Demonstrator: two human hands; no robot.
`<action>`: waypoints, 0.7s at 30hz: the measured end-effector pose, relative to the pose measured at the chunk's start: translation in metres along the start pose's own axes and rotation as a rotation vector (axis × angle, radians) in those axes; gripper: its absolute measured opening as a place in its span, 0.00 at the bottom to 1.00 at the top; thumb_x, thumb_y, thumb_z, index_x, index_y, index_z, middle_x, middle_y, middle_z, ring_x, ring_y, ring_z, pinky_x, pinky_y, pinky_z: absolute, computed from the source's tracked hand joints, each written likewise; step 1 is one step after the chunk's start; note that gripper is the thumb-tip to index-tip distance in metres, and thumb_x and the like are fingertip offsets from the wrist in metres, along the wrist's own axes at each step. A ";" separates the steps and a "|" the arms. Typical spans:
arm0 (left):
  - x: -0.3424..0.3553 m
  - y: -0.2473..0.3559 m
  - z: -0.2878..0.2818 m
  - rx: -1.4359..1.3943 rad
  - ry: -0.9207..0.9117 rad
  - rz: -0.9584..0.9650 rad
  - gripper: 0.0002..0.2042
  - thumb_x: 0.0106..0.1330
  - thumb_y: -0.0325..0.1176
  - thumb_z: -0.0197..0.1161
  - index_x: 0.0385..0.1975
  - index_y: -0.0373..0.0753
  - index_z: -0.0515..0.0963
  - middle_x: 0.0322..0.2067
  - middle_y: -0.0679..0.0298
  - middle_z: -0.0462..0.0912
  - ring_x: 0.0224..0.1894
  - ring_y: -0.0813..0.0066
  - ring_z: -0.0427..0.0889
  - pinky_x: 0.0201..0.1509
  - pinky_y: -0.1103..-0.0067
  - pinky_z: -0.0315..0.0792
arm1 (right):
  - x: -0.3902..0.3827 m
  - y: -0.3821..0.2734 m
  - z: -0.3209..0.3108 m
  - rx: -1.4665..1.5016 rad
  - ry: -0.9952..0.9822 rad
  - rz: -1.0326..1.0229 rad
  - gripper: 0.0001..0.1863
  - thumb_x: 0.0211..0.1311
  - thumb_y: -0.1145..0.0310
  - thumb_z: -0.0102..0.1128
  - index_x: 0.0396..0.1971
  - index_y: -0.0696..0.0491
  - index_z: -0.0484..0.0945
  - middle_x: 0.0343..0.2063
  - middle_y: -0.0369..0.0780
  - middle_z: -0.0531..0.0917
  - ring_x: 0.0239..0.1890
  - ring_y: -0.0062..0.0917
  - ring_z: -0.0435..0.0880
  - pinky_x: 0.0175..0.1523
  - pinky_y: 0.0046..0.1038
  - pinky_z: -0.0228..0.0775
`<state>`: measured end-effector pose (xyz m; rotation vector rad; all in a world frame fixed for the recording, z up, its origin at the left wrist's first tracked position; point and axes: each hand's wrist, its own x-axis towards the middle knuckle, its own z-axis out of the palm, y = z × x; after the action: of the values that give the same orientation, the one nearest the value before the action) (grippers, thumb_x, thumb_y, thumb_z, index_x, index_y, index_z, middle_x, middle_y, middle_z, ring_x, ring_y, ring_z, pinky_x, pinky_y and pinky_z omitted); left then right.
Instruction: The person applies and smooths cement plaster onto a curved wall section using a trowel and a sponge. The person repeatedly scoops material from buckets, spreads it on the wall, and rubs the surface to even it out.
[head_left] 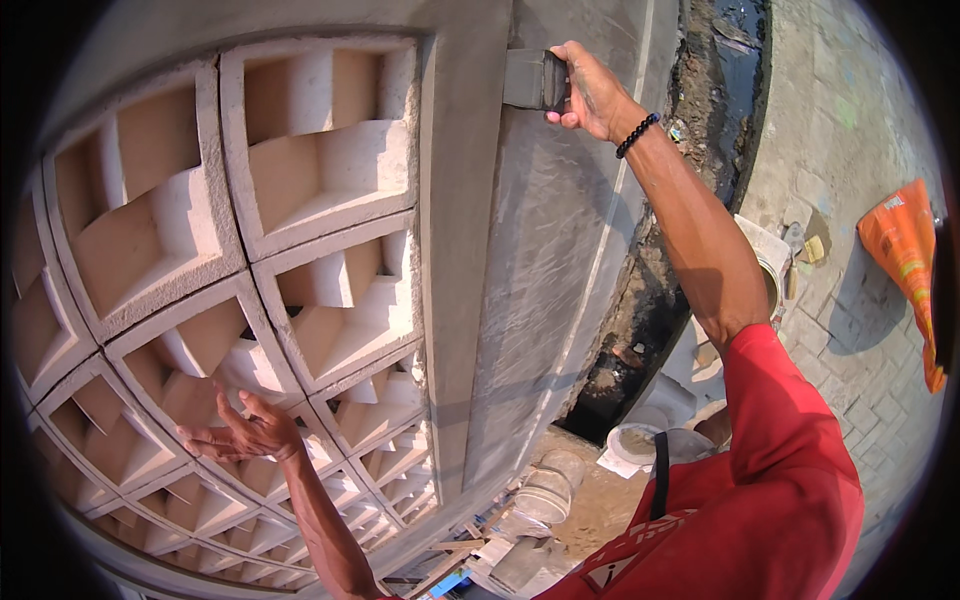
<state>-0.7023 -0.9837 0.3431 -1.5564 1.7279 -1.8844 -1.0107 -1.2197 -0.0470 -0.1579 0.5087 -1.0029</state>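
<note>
My right hand [592, 92] is closed around the dark grip edge of a wide, flat grey scraper [524, 80]. Its blade lies against the smooth grey plaster at the upper edge of the wall [545, 210], beside the frame of the block panel. My left hand [245, 430] is open, fingers spread, at the pale ventilation blocks [340, 170]. Whether its fingertips touch the blocks I cannot tell. A narrow grey plaster border [455, 250] runs between the blocks and the wall strip.
A ditch with dark water [740, 90] runs beside the wall. On the paving [880, 100] are an orange bag [900, 240], a brush [812, 248] and a trowel [793, 240]. Lower down stand buckets [545, 492], a white container [630, 445] and wood scraps [455, 545].
</note>
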 end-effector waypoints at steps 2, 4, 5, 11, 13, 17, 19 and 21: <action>0.000 0.000 -0.001 0.004 -0.003 -0.003 0.16 0.63 0.40 0.56 0.49 0.43 0.78 0.70 0.46 0.49 0.72 0.46 0.42 0.69 0.53 0.39 | -0.008 0.014 0.004 0.037 0.007 0.025 0.18 0.61 0.50 0.46 0.37 0.51 0.67 0.28 0.36 0.74 0.16 0.24 0.72 0.12 0.17 0.50; -0.001 -0.002 0.000 -0.001 -0.001 -0.004 0.17 0.63 0.40 0.57 0.50 0.46 0.77 0.71 0.48 0.49 0.72 0.46 0.43 0.69 0.52 0.39 | -0.017 0.027 0.009 0.031 0.025 0.050 0.19 0.61 0.50 0.46 0.37 0.51 0.67 0.28 0.36 0.74 0.16 0.24 0.72 0.12 0.17 0.50; -0.002 -0.004 0.001 -0.011 0.004 -0.005 0.17 0.63 0.41 0.57 0.51 0.48 0.77 0.71 0.50 0.49 0.72 0.47 0.43 0.68 0.51 0.38 | -0.021 0.033 0.011 0.028 0.034 0.063 0.19 0.61 0.50 0.46 0.37 0.51 0.67 0.28 0.36 0.74 0.16 0.24 0.72 0.13 0.17 0.50; -0.002 0.001 0.000 -0.027 0.001 -0.029 0.17 0.62 0.40 0.58 0.50 0.48 0.78 0.71 0.49 0.50 0.72 0.47 0.43 0.69 0.53 0.39 | -0.046 0.069 0.021 0.087 0.055 0.112 0.19 0.61 0.49 0.48 0.37 0.52 0.67 0.28 0.38 0.74 0.17 0.24 0.71 0.14 0.18 0.50; -0.001 0.001 -0.001 -0.006 -0.005 -0.026 0.16 0.62 0.40 0.57 0.49 0.46 0.78 0.70 0.48 0.51 0.71 0.46 0.43 0.69 0.54 0.40 | -0.050 0.082 0.023 0.103 0.055 0.126 0.19 0.61 0.49 0.48 0.37 0.52 0.67 0.28 0.38 0.74 0.17 0.24 0.71 0.15 0.18 0.50; 0.001 0.000 -0.001 -0.022 0.020 0.006 0.16 0.62 0.39 0.57 0.49 0.46 0.79 0.70 0.48 0.51 0.71 0.47 0.44 0.69 0.54 0.40 | -0.059 0.108 0.026 0.102 0.048 0.173 0.19 0.61 0.50 0.48 0.37 0.52 0.68 0.28 0.38 0.74 0.17 0.24 0.71 0.15 0.18 0.51; -0.001 -0.001 0.000 -0.028 0.025 0.006 0.16 0.62 0.39 0.57 0.49 0.47 0.79 0.70 0.48 0.51 0.71 0.47 0.44 0.69 0.54 0.39 | -0.068 0.119 0.032 0.103 0.066 0.197 0.19 0.61 0.50 0.48 0.37 0.52 0.68 0.27 0.38 0.74 0.17 0.23 0.71 0.16 0.18 0.51; -0.001 0.001 0.001 -0.025 0.023 -0.007 0.16 0.62 0.39 0.57 0.49 0.47 0.79 0.70 0.48 0.51 0.71 0.47 0.43 0.69 0.54 0.39 | -0.074 0.134 0.034 0.117 0.071 0.194 0.23 0.60 0.50 0.49 0.39 0.57 0.69 0.28 0.41 0.74 0.17 0.23 0.72 0.14 0.18 0.52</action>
<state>-0.7014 -0.9842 0.3419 -1.5579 1.7643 -1.8984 -0.9240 -1.0889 -0.0396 0.0317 0.5182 -0.8480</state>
